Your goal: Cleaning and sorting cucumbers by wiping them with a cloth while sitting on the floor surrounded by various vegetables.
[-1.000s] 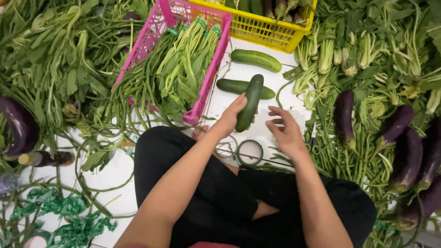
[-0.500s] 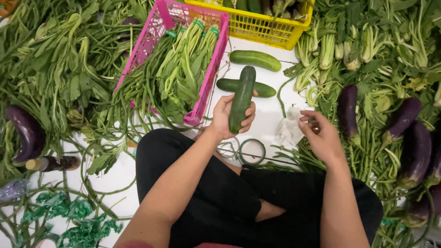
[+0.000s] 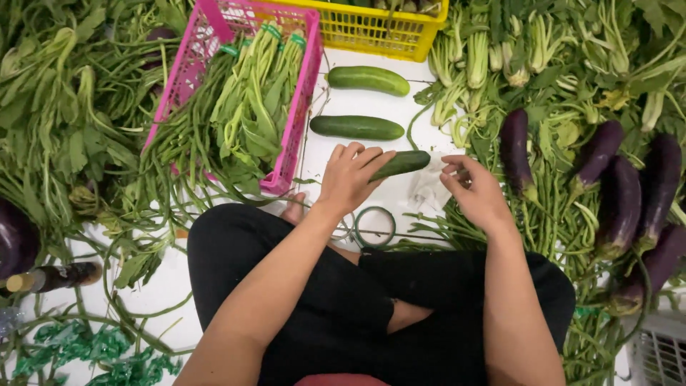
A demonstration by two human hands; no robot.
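My left hand point(image 3: 350, 175) is closed over the near end of a dark green, smooth-skinned cucumber point(image 3: 401, 164), fingers draped across the top, so the fruit sits in that grip just above the white floor point(image 3: 371, 100). Its long axis runs from my left palm out toward the right and slightly away from me, and the free tip points almost straight at my right hand point(image 3: 475, 191). That hand is loosely cupped and half open, fingers pinching at a crumpled piece of thin clear plastic film point(image 3: 427, 187) lying just beside the cucumber's tip; so the left is on the cucumber and the right is near but apart from it. Half a second ago I held the cucumber nearly upright, its tip toward the baskets; it is now laid over almost flat and lower, and my right hand has moved in closer. Beyond lie two more green cucumbers point(image 3: 357, 127) side by side, a pink plastic basket point(image 3: 291, 136) of long greens, and purple eggplants point(image 3: 516, 149) on the right.
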